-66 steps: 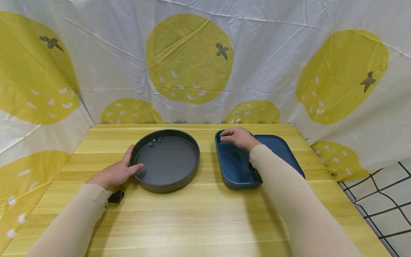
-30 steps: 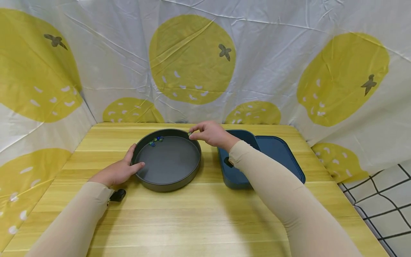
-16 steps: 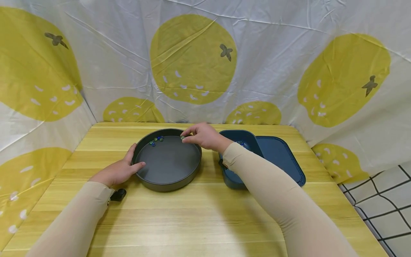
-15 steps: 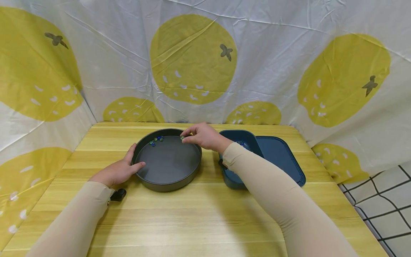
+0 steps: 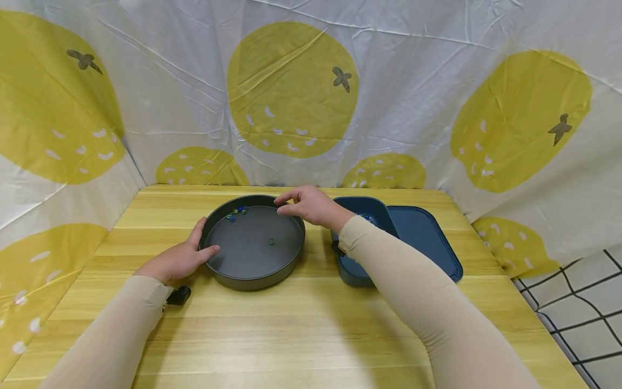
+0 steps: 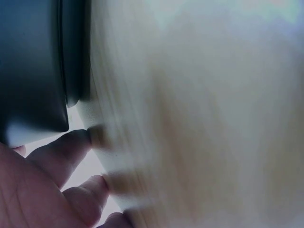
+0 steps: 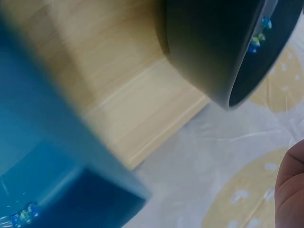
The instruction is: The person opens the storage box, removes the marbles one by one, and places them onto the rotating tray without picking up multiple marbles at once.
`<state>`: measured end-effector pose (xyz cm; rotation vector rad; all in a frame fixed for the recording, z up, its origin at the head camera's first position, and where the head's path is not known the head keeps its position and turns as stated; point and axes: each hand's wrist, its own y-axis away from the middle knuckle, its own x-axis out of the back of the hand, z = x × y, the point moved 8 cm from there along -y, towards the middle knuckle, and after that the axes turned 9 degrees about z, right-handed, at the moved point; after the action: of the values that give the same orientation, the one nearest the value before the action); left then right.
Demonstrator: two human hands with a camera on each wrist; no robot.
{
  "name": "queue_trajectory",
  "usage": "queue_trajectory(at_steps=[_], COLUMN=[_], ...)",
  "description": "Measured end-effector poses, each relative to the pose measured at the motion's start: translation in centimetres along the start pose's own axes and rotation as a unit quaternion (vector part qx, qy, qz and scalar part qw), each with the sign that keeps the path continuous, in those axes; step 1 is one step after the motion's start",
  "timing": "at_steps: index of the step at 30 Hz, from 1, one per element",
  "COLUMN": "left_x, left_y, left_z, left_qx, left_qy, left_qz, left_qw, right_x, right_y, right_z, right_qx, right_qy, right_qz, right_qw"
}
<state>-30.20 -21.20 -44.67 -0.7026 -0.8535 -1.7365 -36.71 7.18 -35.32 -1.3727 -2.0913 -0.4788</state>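
Note:
My left hand (image 5: 177,260) rests at the left side of a round dark grey cake pan (image 5: 252,282), its thumb lying over the rim. In the left wrist view, its fingers (image 6: 59,154) spread onto the tabletop beside the pan. Above the pan's far right rim is my right hand (image 5: 313,206), thumb and forefinger apart with nothing between them. A single greenish marble (image 5: 271,242) lies on the pan floor, right of centre. Several blue and green marbles (image 5: 237,211) cluster along the pan's far left inner wall.
Right of the pan stands a deep blue rectangular container (image 5: 357,280), partly hidden by my right forearm; several marbles (image 5: 365,217) lie in it. Its blue lid (image 5: 427,237) lies flat beside it. A curtain with yellow fruit print (image 5: 291,92) rises behind the wooden table (image 5: 262,335).
My right hand has carried a marble from the blue container leftward to the pan and let go of it; that marble is now on the pan floor. The left hand has stayed in place.

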Motion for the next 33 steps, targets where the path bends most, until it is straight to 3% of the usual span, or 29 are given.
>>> queue_trajectory(at_steps=[7,15,24,33], left_x=[0.1,0.2,0.0,0.0], left_y=[0.1,0.0,-0.1,0.0], left_z=[0.0,-0.1,-0.1,0.0], left_qx=[-0.001,-0.009,-0.004,-0.007], left_qy=[0.001,-0.002,-0.002,-0.002], left_qz=[0.000,0.005,0.003,0.001], left_qw=[1.0000,0.9999,1.0000,1.0000], right_x=[3.9,7.3,8.5,8.4], right_y=[0.5,1.5,2.2,2.1], right_z=[4.7,10.5,14.0,16.2], right_qx=[-0.058,-0.100,-0.148,-0.164], right_qy=[-0.031,0.029,0.046,0.086], right_qz=[0.040,0.071,0.092,0.093], right_qw=[0.997,0.992,0.984,0.978])
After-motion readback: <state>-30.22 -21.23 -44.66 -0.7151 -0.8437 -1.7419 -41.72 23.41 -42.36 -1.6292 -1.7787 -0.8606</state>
